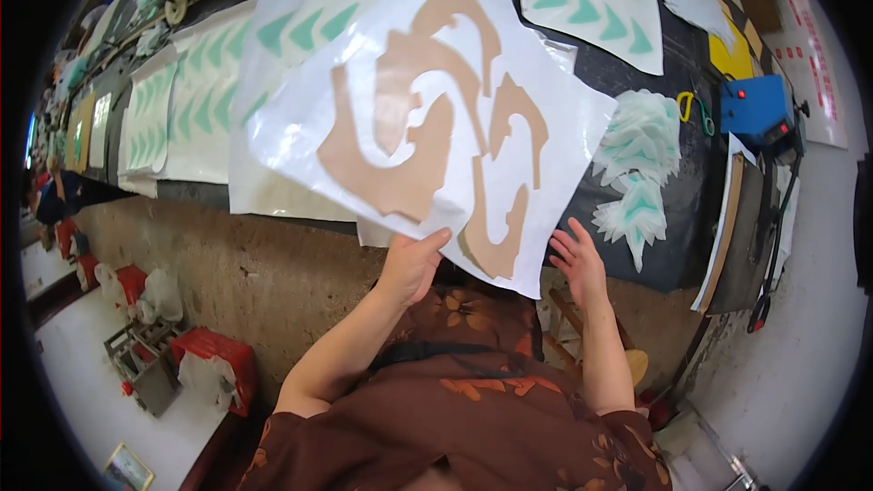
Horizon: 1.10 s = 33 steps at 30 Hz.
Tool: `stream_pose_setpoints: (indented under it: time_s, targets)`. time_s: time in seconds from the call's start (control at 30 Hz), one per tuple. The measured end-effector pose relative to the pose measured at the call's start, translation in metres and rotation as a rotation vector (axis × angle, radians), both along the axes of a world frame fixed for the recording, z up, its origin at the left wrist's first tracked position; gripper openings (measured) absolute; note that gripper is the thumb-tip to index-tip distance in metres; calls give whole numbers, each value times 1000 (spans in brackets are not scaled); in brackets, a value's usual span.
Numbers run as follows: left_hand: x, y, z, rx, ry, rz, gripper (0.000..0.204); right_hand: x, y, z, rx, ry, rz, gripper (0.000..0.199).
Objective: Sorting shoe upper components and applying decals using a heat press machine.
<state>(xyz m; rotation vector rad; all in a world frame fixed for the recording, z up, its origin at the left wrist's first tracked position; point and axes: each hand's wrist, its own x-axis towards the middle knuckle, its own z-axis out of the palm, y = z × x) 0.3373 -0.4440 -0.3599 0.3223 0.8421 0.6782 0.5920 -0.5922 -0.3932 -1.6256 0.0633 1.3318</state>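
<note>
A large white sheet (568, 114) with tan curved shapes (427, 150) on it is raised at a tilt over the black-topped table. My left hand (414, 264) pinches its near edge, thumb on top and fingers underneath. Close to the sheet's near right corner is my right hand (579, 264), palm turned inward and fingers apart, holding nothing. Below the raised sheet lies another sheet (300, 195) with green pointed shapes, partly covered. To the right, a loose heap of pale green-and-white cut pieces (641, 141) rests on the black surface.
More sheets with green shapes (591, 0) lie across the table (637, 264). At its right stand a blue box (755, 107) with a red light, yellow-handled scissors (685, 106) and a yellow sheet (730, 55). A red container (214, 359) sits on the floor at left.
</note>
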Motion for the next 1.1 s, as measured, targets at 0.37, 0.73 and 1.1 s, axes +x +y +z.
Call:
stream_pose_setpoints:
  time_s: [0.37,0.73,1.1]
  targets:
    - [-10,12,10,110,119,-148,51,1,42,-43,157,-35,-308,27]
    - [-104,-24,41,254,100,123,59,-35,81,12,592,-131,-191,27]
    - [-174,-94,-3,67,330,476,53,-114,131,-37,443,-43,308,16]
